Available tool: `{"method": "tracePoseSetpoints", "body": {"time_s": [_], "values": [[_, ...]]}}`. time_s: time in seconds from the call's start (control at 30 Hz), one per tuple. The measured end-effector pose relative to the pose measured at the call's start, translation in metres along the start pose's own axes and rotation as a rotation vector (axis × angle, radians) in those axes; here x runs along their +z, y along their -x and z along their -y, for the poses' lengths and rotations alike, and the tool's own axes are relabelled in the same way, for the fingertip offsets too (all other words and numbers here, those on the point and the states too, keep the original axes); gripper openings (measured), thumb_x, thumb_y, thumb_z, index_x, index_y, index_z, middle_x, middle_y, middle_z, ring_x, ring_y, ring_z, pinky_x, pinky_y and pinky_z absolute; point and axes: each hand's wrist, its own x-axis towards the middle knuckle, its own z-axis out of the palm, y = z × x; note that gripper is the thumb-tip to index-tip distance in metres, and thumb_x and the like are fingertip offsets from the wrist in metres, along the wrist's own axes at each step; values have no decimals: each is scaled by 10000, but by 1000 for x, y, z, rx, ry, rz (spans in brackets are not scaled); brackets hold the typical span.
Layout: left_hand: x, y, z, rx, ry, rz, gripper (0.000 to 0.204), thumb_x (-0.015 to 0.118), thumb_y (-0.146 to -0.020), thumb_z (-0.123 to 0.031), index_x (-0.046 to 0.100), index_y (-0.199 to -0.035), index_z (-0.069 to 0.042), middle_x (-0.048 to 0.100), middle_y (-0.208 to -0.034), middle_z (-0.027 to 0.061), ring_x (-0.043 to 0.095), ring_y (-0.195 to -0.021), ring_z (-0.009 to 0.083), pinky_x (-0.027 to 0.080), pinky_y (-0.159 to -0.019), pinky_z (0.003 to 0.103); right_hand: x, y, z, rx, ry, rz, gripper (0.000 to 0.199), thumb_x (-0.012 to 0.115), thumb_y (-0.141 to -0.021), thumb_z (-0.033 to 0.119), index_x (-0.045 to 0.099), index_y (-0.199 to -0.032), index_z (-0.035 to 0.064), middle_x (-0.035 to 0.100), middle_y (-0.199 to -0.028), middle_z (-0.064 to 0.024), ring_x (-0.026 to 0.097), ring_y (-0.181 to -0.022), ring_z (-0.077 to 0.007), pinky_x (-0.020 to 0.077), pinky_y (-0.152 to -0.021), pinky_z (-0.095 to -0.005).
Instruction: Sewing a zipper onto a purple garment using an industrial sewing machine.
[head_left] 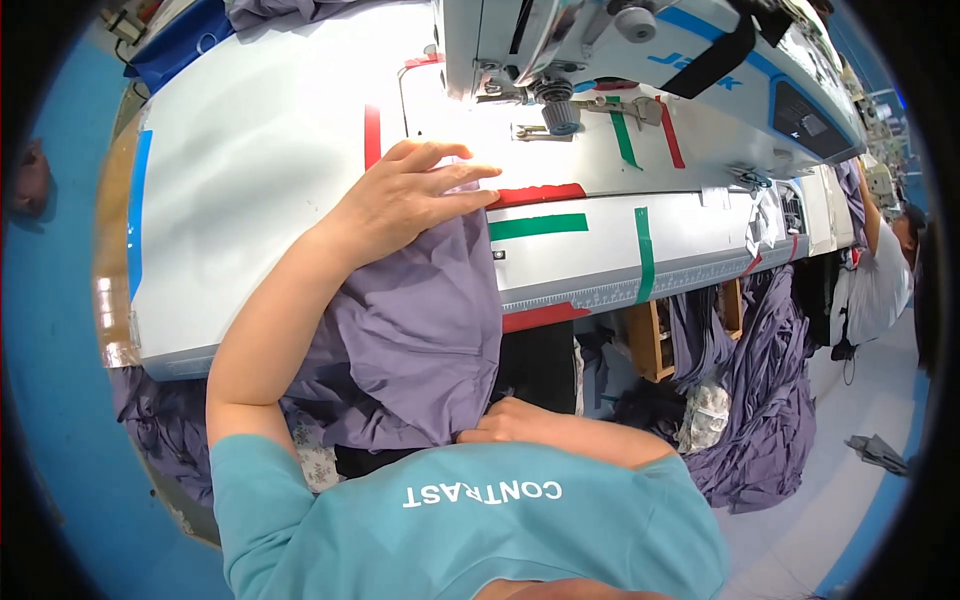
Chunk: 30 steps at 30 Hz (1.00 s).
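The left hand rests palm down, fingers loosely spread, on smooth purple fabric in front of the white-and-blue sewing machine; the right hand, curled, touches the fabric's near edge, its grip unclear. The piece seems laid ready but unstitched, lying short of the machine's needle. A glossy white tabletop extends left of the machine; below it hangs creased purple cloth.

Counted: one left hand, one right hand, one sewing machine, three green tape strips, at least four red tape strips, one blue strip, one other person.
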Motion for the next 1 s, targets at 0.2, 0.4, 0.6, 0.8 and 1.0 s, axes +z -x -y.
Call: {"method": "tracePoseSetpoints", "body": {"time_s": [0.2,0.4,0.6,0.8,1.0], "values": [[-3,-4,9,40,-13,-57,259,620,-799,-109,656,-1051,-158,607,-1077,-37,570,-1068,173,493,-850,311,-2,7,-16,32,-126,93,164,573,-836,203,547,-853,42,546,-638,-111,624,-589,-309,501,-514,-425],[4,2,9,-33,128,-114,204,628,-802,-85,656,-1003,-109,649,-1039,11,629,-929,198,532,-758,333,-52,66,-15,524,-423,-47,193,657,-891,178,626,-1047,69,665,-1000,-116,666,-859,-309,543,-729,-392],[2,4,2,-157,208,-69,271,652,-794,-73,682,-1062,-98,654,-1074,29,636,-916,208,533,-773,322,-237,151,84,1378,66,-668,101,693,-777,72,692,-862,17,654,-778,-106,643,-729,-146,495,-629,-277],[3,1,-1,-89,6,-172,272,649,-788,-94,681,-1057,-67,637,-1052,22,618,-973,193,517,-797,330,-232,94,77,199,-547,-59,355,595,-937,171,632,-639,-18,695,-730,-134,656,-579,-209,487,-478,-263],[2,7,-7,-179,194,-63,346,660,-796,-52,674,-1142,-56,654,-1089,58,634,-991,245,529,-810,346,-226,-63,-39,367,111,-330,92,694,-820,53,647,-891,17,639,-756,-62,633,-687,-200,495,-613,-305]]}}
